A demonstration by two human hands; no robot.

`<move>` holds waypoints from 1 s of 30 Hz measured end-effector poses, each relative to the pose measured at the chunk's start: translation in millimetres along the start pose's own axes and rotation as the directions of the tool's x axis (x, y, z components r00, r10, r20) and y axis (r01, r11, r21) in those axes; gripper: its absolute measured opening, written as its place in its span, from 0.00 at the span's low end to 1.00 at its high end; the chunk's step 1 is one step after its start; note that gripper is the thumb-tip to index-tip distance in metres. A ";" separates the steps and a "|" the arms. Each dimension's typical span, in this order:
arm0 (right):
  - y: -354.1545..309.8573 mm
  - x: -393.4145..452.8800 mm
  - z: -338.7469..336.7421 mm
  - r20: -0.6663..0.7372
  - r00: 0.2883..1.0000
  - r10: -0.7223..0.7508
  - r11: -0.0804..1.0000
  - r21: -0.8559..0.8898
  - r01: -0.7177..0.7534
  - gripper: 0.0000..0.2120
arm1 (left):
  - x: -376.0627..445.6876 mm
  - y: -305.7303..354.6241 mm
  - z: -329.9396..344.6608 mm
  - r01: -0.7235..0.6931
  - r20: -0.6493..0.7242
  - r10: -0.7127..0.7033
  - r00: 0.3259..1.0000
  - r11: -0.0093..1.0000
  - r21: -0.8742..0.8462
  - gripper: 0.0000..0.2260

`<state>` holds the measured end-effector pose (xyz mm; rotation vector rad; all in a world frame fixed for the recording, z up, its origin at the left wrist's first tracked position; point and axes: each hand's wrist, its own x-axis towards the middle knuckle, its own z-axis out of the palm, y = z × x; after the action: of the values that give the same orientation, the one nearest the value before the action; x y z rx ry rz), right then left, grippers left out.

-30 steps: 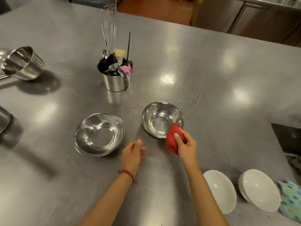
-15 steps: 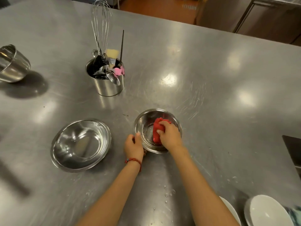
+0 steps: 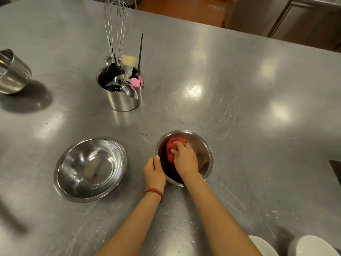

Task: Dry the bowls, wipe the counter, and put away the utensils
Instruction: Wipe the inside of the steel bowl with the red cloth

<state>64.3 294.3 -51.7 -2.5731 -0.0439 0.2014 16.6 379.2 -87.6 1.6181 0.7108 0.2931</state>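
A small steel bowl (image 3: pixel 203 145) sits on the steel counter (image 3: pixel 239 117) in front of me. My right hand (image 3: pixel 184 160) is inside it and grips a bunched red cloth (image 3: pixel 170 151) against the bowl's inner wall. My left hand (image 3: pixel 154 172) holds the bowl's near left rim, thumb over the edge. A larger steel bowl (image 3: pixel 90 169) stands to the left, nothing in it. Behind, a steel canister (image 3: pixel 121 100) holds a whisk (image 3: pixel 115 28), a pastry brush, spoons and a pink spatula.
A tilted steel pot (image 3: pixel 13 72) lies at the far left edge. Two white bowls (image 3: pixel 311 246) show at the bottom right corner. A dark sink edge (image 3: pixel 336 170) cuts in at the right. Water drops speckle the counter near my arms.
My right hand carried the red cloth from the bowl's rim into the bowl and rubs it there. My left hand moved up and took hold of the rim. The view shifted closer.
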 end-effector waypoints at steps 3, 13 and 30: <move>10.8 -1.5 -13.8 -0.031 0.999 0.025 0.967 -0.252 -0.032 0.14 | -2.4 2.8 1.2 -0.038 -0.041 0.039 0.998 0.999 0.016 0.20; 3.6 -15.7 -16.1 0.272 0.959 -0.085 0.982 0.188 0.034 0.12 | -10.7 2.7 1.9 -0.013 0.005 0.013 1.000 1.000 0.024 0.17; 6.6 -36.1 -27.6 0.347 0.938 -0.011 0.939 0.327 -0.110 0.10 | -19.8 5.5 3.3 -0.005 -0.010 0.005 1.000 0.999 0.031 0.19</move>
<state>32.8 271.5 -27.3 -2.1659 -0.0664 0.6229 4.7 364.6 -78.9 1.6495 0.7219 0.2949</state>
